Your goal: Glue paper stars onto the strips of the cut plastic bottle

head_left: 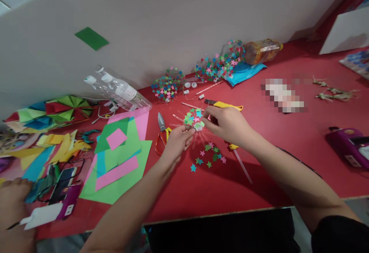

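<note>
My left hand (180,139) pinches the near-left edge of a clear plastic piece (198,126) with thin strips fanning out and small paper stars on its far side. On the piece's right, my right hand (226,122) has its fingers curled together; anything between the fingertips is too small to make out. Loose paper stars (210,157) in green, pink and blue lie just below. Scissors (162,130) with red and yellow handles rest left of my left hand. A yellow cutter (225,105) lies behind my right hand. Partly under that wrist is a yellow tool with a clear stick (243,166).
Star-covered clear ornaments (168,85) stand along the wall near empty plastic bottles (123,91). Coloured paper sheets (123,184) lie left. Another person's hand (14,195) is at far left, near a phone (63,184). A purple box (350,147) sits at right.
</note>
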`<state>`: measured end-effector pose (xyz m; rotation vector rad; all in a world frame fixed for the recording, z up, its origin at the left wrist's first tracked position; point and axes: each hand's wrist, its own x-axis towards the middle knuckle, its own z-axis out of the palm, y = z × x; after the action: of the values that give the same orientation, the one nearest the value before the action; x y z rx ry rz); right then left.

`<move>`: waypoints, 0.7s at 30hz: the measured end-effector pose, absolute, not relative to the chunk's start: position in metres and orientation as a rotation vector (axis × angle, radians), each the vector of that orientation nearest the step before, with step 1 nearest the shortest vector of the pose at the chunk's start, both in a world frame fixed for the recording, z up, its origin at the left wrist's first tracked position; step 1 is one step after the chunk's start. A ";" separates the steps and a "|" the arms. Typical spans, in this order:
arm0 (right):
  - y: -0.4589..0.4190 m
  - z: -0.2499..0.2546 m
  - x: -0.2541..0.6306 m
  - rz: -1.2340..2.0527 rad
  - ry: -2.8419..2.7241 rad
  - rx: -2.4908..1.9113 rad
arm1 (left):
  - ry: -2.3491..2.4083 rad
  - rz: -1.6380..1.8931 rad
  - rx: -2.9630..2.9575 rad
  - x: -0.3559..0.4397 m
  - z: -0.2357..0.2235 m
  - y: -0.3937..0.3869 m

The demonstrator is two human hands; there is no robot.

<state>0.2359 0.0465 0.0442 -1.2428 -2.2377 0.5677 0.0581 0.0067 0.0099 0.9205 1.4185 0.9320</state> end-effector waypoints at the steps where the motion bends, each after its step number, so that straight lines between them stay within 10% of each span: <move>1: 0.047 0.043 0.235 0.564 -2.261 -1.234 | 1.414 0.939 0.922 0.058 0.010 0.007; 21: 0.040 0.038 0.227 0.492 -2.488 -1.180 | 1.367 0.942 0.867 0.061 0.012 0.006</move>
<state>0.2269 0.0397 0.0379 -1.1805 -2.4879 0.4916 0.0607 0.0059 0.0121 0.8670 1.3674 0.9419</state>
